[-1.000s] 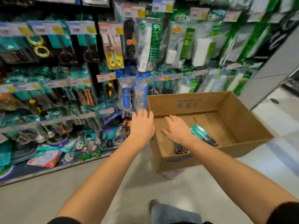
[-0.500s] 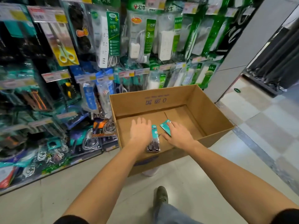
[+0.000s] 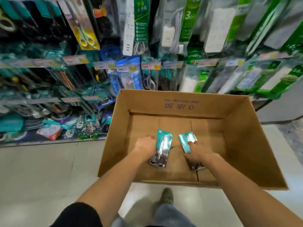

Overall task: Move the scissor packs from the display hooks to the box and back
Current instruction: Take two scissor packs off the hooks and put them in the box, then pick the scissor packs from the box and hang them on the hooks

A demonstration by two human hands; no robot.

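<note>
An open cardboard box (image 3: pixel 242 138) sits on the floor below the display. Both my hands are inside it. My left hand (image 3: pixel 145 147) grips a teal-carded scissor pack (image 3: pixel 162 149) along its left edge, the silver blades and dark handles showing. My right hand (image 3: pixel 199 153) lies on a second teal scissor pack (image 3: pixel 186 140), fingers over its lower half; its dark handles poke out near my wrist. More scissor packs (image 3: pixel 85 36) hang on the display hooks at upper left.
Racks of packaged power strips (image 3: pixel 216 30) and tools hang behind the box. Loose packs (image 3: pixel 49 131) lie on the bottom shelf at left. My shoe (image 3: pixel 166 196) stands on the pale tiled floor just before the box.
My view has swung right and down toward the box. My left hand came off the box's rim into the box and closed on a pack; my right hand settled on the other pack.
</note>
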